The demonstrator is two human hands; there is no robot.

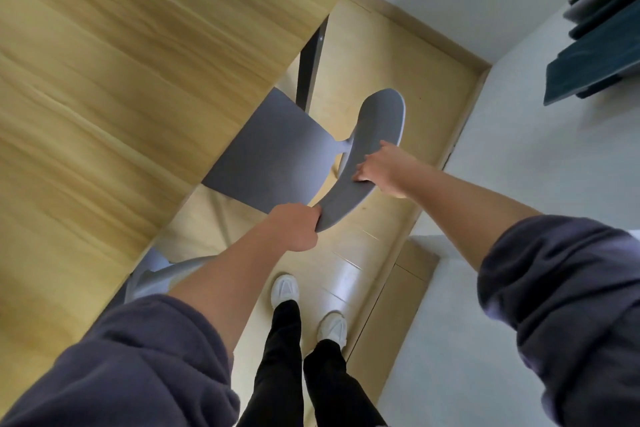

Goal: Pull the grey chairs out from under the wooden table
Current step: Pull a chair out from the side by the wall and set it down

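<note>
While both clasped on its curved backrest — left hand, right hand — grey chair, matte seat half under wooden table.

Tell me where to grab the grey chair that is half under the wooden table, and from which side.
Take the grey chair's curved backrest by its top edge, from behind, standing on the floor side away from the light wooden table. The seat is still partly tucked under the tabletop, so only the backrest is free. Left hand grips its near end, right hand further along: two spread grips should keep the pull straight.
</note>
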